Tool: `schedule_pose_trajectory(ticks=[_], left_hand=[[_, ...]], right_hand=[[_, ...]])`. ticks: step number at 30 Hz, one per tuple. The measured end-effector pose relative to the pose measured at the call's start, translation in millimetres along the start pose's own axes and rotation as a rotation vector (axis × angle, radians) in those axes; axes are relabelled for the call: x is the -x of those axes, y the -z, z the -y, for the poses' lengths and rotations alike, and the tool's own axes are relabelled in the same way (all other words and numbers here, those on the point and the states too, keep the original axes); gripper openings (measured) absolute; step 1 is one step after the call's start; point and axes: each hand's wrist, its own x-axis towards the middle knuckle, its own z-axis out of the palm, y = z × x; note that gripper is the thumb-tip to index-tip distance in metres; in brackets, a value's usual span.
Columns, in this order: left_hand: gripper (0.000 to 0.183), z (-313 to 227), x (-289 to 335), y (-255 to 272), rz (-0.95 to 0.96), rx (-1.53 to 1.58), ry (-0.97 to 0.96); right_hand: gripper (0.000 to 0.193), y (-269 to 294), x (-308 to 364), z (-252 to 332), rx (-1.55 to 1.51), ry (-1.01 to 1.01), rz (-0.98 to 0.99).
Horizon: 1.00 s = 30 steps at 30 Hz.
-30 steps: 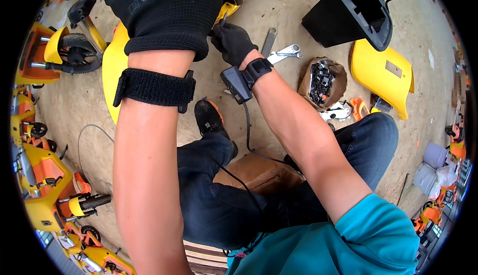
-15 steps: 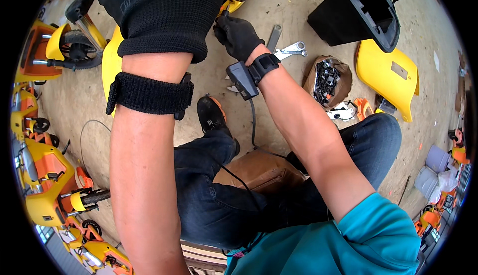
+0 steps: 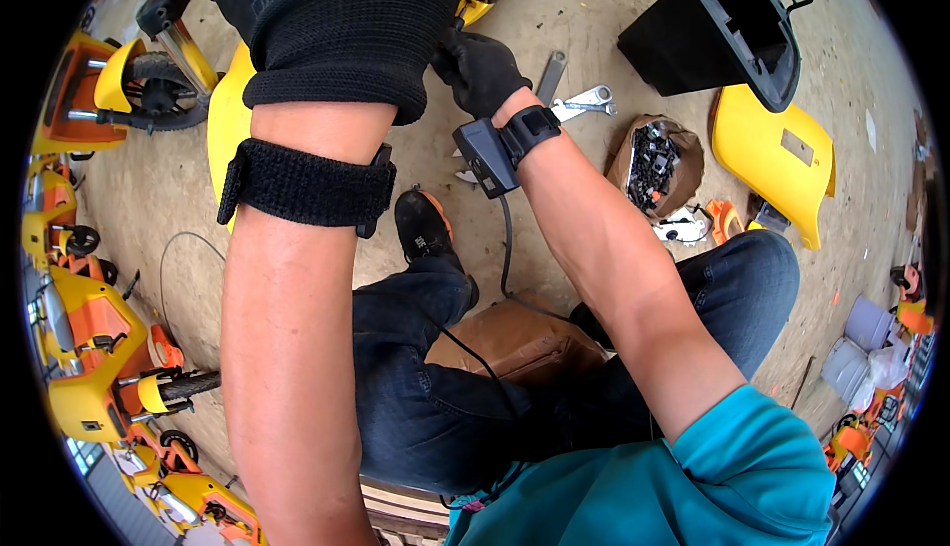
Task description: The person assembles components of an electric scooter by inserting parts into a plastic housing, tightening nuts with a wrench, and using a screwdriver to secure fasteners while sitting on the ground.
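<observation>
I see the right hand (image 3: 482, 73) with its fingers curled close together by the far yellow panel (image 3: 482, 11); what they pinch, I can't tell. The left hand (image 3: 332, 22) hides its fingers. I'd work gently, both hands steady.

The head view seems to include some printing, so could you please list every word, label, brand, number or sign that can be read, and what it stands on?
Black glove on the left hand: pale letters and numbers, legible in part, but I won't copy them out.
Dark shoe: small pale marking, too small to read.
Yellow panel: a greyish plate with no lettering I can make out.
</observation>
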Motion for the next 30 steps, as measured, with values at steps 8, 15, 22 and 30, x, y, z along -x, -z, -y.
schedule_pose_trajectory(ticks=[8,15,22,30], left_hand=[[0.024,5.8,19.5,22.5,-0.193,0.201,-0.073],[0.025,-22.1,132.3,-14.9,0.503,0.651,0.512],[0.033,-15.4,187.7,-127.0,0.502,1.364,1.537],[0.026,-25.8,164.7,-156.9,0.43,1.388,1.438]], right_hand=[[0.017,18.8,0.3,9.6,0.295,0.377,-0.084],[0.02,9.6,-3.5,-15.5,-0.088,0.276,0.051],[0.029,37.1,-9.7,-5.7,0.22,0.266,0.107],[0.031,60.6,-20.6,0.4,0.096,0.082,0.211]])
